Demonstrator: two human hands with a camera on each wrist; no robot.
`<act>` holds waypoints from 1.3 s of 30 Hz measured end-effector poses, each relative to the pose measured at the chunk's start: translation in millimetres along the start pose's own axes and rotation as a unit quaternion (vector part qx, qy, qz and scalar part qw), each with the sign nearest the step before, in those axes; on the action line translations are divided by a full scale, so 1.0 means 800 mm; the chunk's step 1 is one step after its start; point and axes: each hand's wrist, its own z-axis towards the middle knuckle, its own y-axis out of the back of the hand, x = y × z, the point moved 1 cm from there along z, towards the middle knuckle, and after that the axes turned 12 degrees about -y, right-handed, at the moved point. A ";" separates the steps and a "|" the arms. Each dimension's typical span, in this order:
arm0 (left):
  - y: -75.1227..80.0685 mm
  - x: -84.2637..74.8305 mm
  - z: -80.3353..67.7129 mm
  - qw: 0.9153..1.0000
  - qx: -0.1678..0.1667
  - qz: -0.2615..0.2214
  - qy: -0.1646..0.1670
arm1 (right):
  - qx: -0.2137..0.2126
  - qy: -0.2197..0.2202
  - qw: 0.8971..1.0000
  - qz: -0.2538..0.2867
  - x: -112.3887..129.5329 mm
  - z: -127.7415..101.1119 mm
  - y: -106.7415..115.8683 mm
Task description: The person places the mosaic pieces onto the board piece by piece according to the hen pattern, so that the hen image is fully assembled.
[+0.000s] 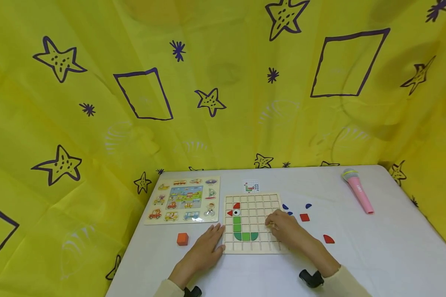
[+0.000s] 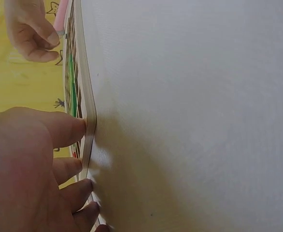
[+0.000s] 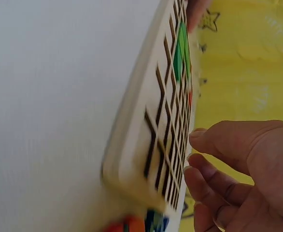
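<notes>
The left hand [image 1: 207,244] lies flat on the white table [image 1: 375,247] with straight fingers pressed against the left edge of the wooden grid board [image 1: 253,247], while the right hand [image 1: 286,228] rests over the board's right part, fingers loosely curled, and whether they pinch a piece cannot be told. Between the two hands, green tiles [image 1: 242,233] and red tiles [image 1: 233,209] sit in the board. Just beyond the right hand lie loose red and blue pieces [image 1: 304,217], farther right a pink microphone [image 1: 358,189]; left of the left hand sit an orange cube [image 1: 182,239] and a vehicle puzzle [image 1: 183,199].
</notes>
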 end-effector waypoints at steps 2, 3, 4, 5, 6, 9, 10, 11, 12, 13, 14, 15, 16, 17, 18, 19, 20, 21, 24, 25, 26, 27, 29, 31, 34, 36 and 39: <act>0.000 0.000 -0.001 1.000 0.001 0.000 0.002 | -0.004 -0.008 1.000 -0.005 -0.014 0.002 0.012; 0.000 0.000 -0.001 1.000 0.001 -0.001 0.002 | -0.006 -0.013 1.000 -0.004 -0.022 0.003 0.019; 0.000 0.000 -0.001 1.000 0.001 -0.001 0.002 | -0.009 -0.018 1.000 -0.008 -0.030 0.004 0.024; 0.000 0.000 -0.001 1.000 0.001 0.000 0.002 | -0.014 -0.024 1.000 -0.013 -0.039 0.005 0.030; 0.000 0.000 -0.001 1.000 0.003 0.000 0.004 | -0.018 -0.031 0.999 -0.017 -0.047 0.007 0.036; 0.000 0.001 -0.001 1.000 0.003 0.002 0.006 | -0.028 -0.067 0.997 -0.023 -0.071 0.010 0.051; -0.001 0.001 -0.001 1.000 0.002 0.003 0.006 | -0.028 -0.080 0.996 -0.027 -0.078 0.011 0.057; -0.001 0.002 -0.001 1.000 0.002 0.004 0.005 | -0.025 -0.095 0.995 -0.029 -0.085 0.012 0.061; -0.001 0.002 -0.001 1.000 0.002 0.005 0.005 | -0.019 -0.108 0.993 -0.030 -0.091 0.012 0.066; -0.001 0.002 -0.001 1.000 0.002 0.005 0.006 | -0.013 -0.121 0.992 -0.033 -0.096 0.013 0.070; -0.002 0.002 -0.001 1.000 0.002 0.005 0.006 | -0.005 -0.130 0.991 -0.038 -0.101 0.014 0.073; -0.002 0.002 -0.002 1.000 0.003 0.006 0.006 | 0.005 -0.138 0.990 -0.040 -0.105 0.014 0.075; -0.002 0.003 -0.001 1.000 0.003 0.006 0.006 | 0.013 -0.145 0.988 -0.040 -0.109 0.015 0.077; -0.002 0.003 -0.001 1.000 0.003 0.006 0.006 | 0.018 -0.149 0.988 -0.035 -0.112 0.015 0.078; -0.002 0.003 -0.002 1.000 0.003 0.006 0.007 | 0.023 -0.152 0.988 -0.029 -0.115 0.015 0.079; -0.002 0.003 -0.002 1.000 0.003 0.006 0.007 | 0.026 -0.155 0.987 -0.022 -0.118 0.015 0.081; -0.003 0.003 -0.001 1.000 0.003 0.006 0.007 | 0.027 -0.159 0.987 -0.013 -0.120 0.015 0.082; -0.003 0.003 -0.001 1.000 0.003 0.006 0.007 | 0.027 -0.164 0.986 -0.004 -0.122 0.016 0.083; -0.002 0.003 -0.001 1.000 0.002 0.006 0.006 | 0.025 -0.179 0.984 0.009 -0.129 0.022 0.087; -0.002 0.003 -0.001 1.000 0.001 0.006 0.005 | 0.022 -0.181 0.983 0.009 -0.131 0.024 0.088; -0.002 0.002 -0.001 1.000 0.001 0.005 0.005 | 0.017 -0.178 0.984 0.007 -0.132 0.027 0.088; -0.002 0.002 -0.001 1.000 0.000 0.005 0.004 | 0.013 -0.174 0.985 0.006 -0.134 0.031 0.088; -0.002 0.003 -0.001 1.000 0.000 0.005 0.004 | 0.004 -0.159 0.987 0.008 -0.136 0.037 0.087; -0.002 0.003 -0.001 1.000 0.000 0.004 0.003 | -0.005 -0.141 0.990 0.010 -0.137 0.042 0.086; -0.003 0.003 -0.001 1.000 0.001 0.003 0.002 | -0.005 -0.129 0.991 0.021 -0.136 0.046 0.084; -0.003 0.004 -0.001 1.000 0.001 0.003 0.003 | 0.002 -0.128 0.991 0.024 -0.136 0.045 0.084; -0.003 0.004 -0.001 1.000 0.001 0.005 0.005 | 0.017 -0.132 0.991 0.022 -0.135 0.039 0.089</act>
